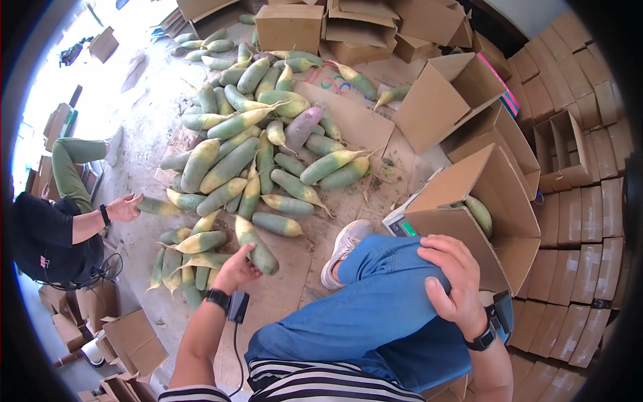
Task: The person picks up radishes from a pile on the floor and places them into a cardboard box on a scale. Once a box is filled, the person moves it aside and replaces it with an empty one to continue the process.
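My left hand [238, 269] has its fingers round the lower end of a green radish [257, 246], pale yellow at its tip, by the near edge of a big radish pile [231, 144]. On my bent knee in blue jeans [335, 315] rests my right hand [452, 275], fingers apart and nothing in it. Just beyond that knee stands an open cardboard box [502, 228] with one green radish [479, 216] visible inside. Part of a scale [404, 226] with a green display shows beside the box. One purplish radish [305, 128] lies among the green ones.
To the left, another person's hand [124, 208] holds a green radish [158, 206]. Open boxes [445, 100] stand at the upper right. Stacked cartons [576, 268] line the right side. Flattened cardboard [348, 124] covers part of the floor; more boxes [137, 342] lie lower left.
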`<state>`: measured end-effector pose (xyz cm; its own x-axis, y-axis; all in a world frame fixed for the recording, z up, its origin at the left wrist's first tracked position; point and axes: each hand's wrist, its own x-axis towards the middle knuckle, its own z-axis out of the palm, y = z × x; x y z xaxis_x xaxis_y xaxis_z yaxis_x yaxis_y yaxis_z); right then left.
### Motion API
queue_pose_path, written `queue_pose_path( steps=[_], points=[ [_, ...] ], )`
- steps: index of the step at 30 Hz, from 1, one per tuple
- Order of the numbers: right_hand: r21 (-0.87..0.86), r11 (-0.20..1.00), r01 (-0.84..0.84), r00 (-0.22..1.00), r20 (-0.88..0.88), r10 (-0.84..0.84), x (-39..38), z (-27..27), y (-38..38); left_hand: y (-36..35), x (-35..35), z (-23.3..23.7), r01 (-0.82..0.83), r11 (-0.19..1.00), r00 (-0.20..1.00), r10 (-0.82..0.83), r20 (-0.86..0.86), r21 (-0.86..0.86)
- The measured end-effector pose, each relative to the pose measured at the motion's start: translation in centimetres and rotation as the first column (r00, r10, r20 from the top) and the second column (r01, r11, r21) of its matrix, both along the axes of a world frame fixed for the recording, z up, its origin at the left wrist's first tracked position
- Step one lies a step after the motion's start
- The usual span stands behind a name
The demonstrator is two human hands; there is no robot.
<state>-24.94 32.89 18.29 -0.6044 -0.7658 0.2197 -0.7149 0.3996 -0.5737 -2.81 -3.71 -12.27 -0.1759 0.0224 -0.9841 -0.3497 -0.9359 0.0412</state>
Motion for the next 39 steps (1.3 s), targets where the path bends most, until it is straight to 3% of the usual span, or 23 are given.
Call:
queue_pose_path(
  steps=[2, 3, 5, 6, 8, 9, 11, 13, 14, 16, 19, 20, 21, 22, 23, 24, 25, 26, 28, 29, 31, 34, 39],
  points=[
    [-0.017, 1.0, -0.012, 1.0, -0.012, 0.012, 0.1, -0.1, -0.4, 1.7, 0.0, 5.0, 0.213, 0.967, 0.921, -0.246, -0.303, -0.138],
    [-0.025, 1.0, -0.001, 1.0, -0.031, 0.0, 0.1, -0.2, -0.5, 2.1, -0.7, 7.7, 0.221, 0.964, 0.912, -0.259, -0.318, -0.15],
    [-0.021, 1.0, -0.004, 0.999, -0.044, 0.003, 0.3, -0.4, -0.4, 3.2, -2.9, 12.1, 0.407, 0.81, 0.742, -0.562, -0.364, -0.422],
    [-0.025, 1.0, 0.001, 0.998, -0.057, -0.002, 0.6, -0.4, -0.4, 3.7, -4.9, 12.6, 0.452, 0.763, 0.678, -0.631, -0.378, -0.462],
    [-0.022, 1.0, -0.008, 0.998, -0.059, 0.007, 0.6, -1.0, -0.1, 5.6, -7.5, 19.9, 0.339, 0.527, 0.47, -0.812, -0.345, -0.78],
    [-0.019, 1.0, -0.013, 0.999, -0.045, 0.012, 0.4, -1.1, 0.4, 7.1, -9.4, 22.9, 0.217, 0.596, 0.367, -0.784, -0.501, -0.773],
    [-0.008, 1.0, 0.0, 0.998, 0.06, 0.0, 0.5, -0.3, 0.9, 9.5, -12.2, 27.5, 0.178, 0.557, 0.256, -0.822, -0.508, -0.811],
    [-0.384, 0.918, 0.1, 0.92, 0.388, 0.062, 0.1, 1.4, 0.8, 13.2, -14.5, 32.3, -0.112, 0.335, 0.153, -0.924, -0.35, -0.935],
    [-0.392, 0.911, 0.127, 0.925, 0.379, 0.034, -0.2, 2.9, 0.8, 14.9, -15.5, 34.0, -0.109, 0.332, 0.12, -0.931, -0.344, -0.937],
    [-0.598, 0.792, 0.122, 0.918, 0.372, 0.139, -1.0, 6.3, 1.1, 18.5, -17.3, 36.8, -0.264, -0.085, 0.081, -0.995, 0.066, -0.961],
    [-0.594, 0.762, 0.259, 0.925, 0.38, -0.018, -2.9, 8.7, 4.5, 22.9, -19.1, 38.1, -0.318, -0.161, 0.056, -0.987, 0.15, -0.934],
    [-0.521, 0.795, 0.309, 0.944, 0.266, -0.193, -3.7, 8.9, 6.2, 23.5, -19.1, 37.8, -0.325, -0.161, 0.047, -0.987, 0.154, -0.932],
    [-0.526, 0.789, 0.317, 0.943, 0.265, -0.202, -4.6, 8.9, 8.0, 23.8, -18.5, 37.0, -0.413, -0.285, 0.025, -0.953, 0.302, -0.865],
    [-0.42, 0.817, 0.395, 0.918, 0.209, -0.336, -5.6, 8.4, 9.8, 24.1, -17.9, 36.0, -0.499, -0.393, 0.017, -0.896, 0.444, -0.772],
    [-0.312, 0.82, 0.479, 0.877, 0.14, -0.459, -6.6, 7.6, 11.6, 24.2, -17.4, 34.7, -0.504, -0.393, 0.004, -0.892, 0.453, -0.769],
    [-0.319, 0.81, 0.491, 0.87, 0.147, -0.47, -7.7, 6.3, 13.3, 24.2, -16.8, 33.3, -0.53, -0.508, -0.039, -0.785, 0.619, -0.678],
    [-0.157, 0.827, 0.54, 0.841, 0.084, -0.534, -8.9, 4.3, 14.9, 24.2, -16.4, 32.2, -0.563, -0.601, -0.074, -0.646, 0.76, -0.567],
    [0.009, 0.812, 0.583, 0.812, 0.012, -0.583, -9.9, 2.3, 16.3, 24.2, -16.2, 31.5, -0.569, -0.599, -0.084, -0.64, 0.764, -0.563],
    [0.267, 0.778, 0.569, 0.813, -0.038, -0.582, -11.3, -1.9, 18.8, 24.2, -16.2, 30.7, -0.557, -0.663, 0.061, -0.634, 0.771, -0.501],
    [0.267, 0.77, 0.579, 0.804, -0.032, -0.593, -12.0, -3.4, 19.6, 24.2, -16.6, 30.6, -0.564, -0.657, 0.049, -0.632, 0.773, -0.501],
    [0.563, 0.693, 0.449, 0.801, 0.089, -0.592, -12.6, -6.1, 20.7, 23.9, -17.0, 30.6, -0.549, -0.661, 0.061, -0.642, 0.765, -0.511],
    [0.697, 0.615, 0.368, 0.838, 0.038, -0.544, -13.1, -9.2, 21.0, 24.1, -17.4, 30.5, -0.552, -0.652, 0.042, -0.645, 0.763, -0.52],
    [0.581, 0.734, 0.353, 0.856, 0.116, -0.504, -13.3, -10.2, 21.8, 24.3, -17.6, 30.6, -0.55, -0.65, 0.033, -0.643, 0.765, -0.524]
  ],
)
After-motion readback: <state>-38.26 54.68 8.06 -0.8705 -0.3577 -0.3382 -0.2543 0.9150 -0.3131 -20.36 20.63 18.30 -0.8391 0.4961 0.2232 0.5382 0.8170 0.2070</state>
